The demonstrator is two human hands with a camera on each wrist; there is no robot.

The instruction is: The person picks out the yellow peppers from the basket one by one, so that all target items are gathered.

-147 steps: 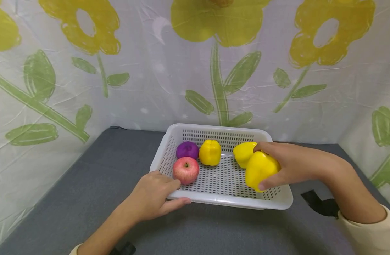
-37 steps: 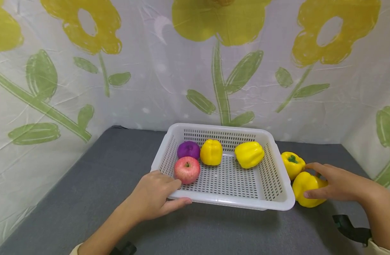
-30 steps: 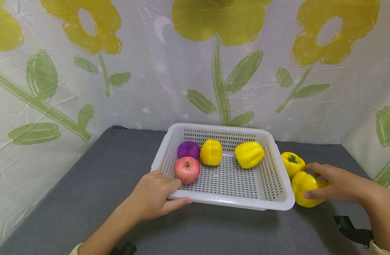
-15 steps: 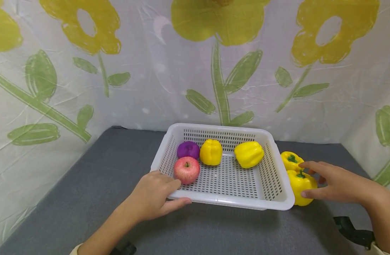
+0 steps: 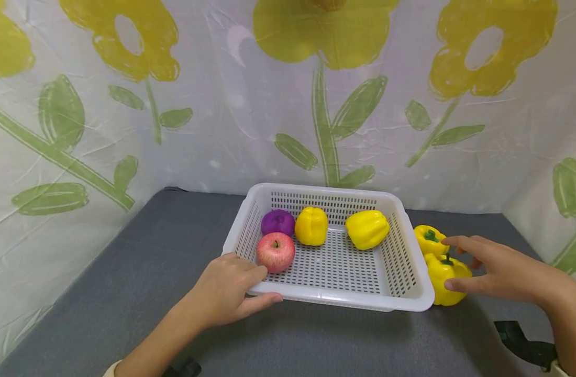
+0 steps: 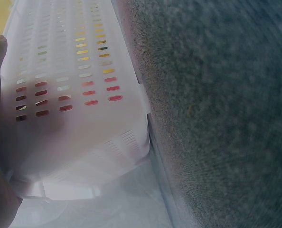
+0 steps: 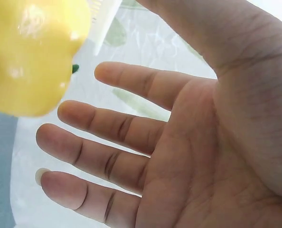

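Note:
My left hand (image 5: 229, 290) grips the near left corner of a white perforated plastic basket (image 5: 335, 297), thumb outside the rim. Inside are a red apple (image 5: 275, 257) close to that hand, a purple onion-like ball (image 5: 276, 222) behind it, and two yellow bell peppers (image 5: 311, 226), one in the middle and one at the right. Two more yellow bell peppers stand outside, against the basket's right wall. Beside the nearer one (image 5: 442, 287) is my right hand (image 5: 497, 266), fingers loosely spread. The right wrist view shows this pepper (image 7: 32, 57) apart from the visible fingertips.
A grey cloth-covered table (image 5: 165, 251) lies under everything. The farther outside pepper (image 5: 428, 238) touches or nearly touches the nearer one. A white curtain (image 5: 222, 120) printed with yellow flowers hangs behind and at both sides. Black wrist mounts (image 5: 523, 340) show below the arms.
My right hand has carried a yellow bell pepper from over the basket to the table on its right and let go. That pepper has since tipped upright, stem showing. The left hand has stayed.

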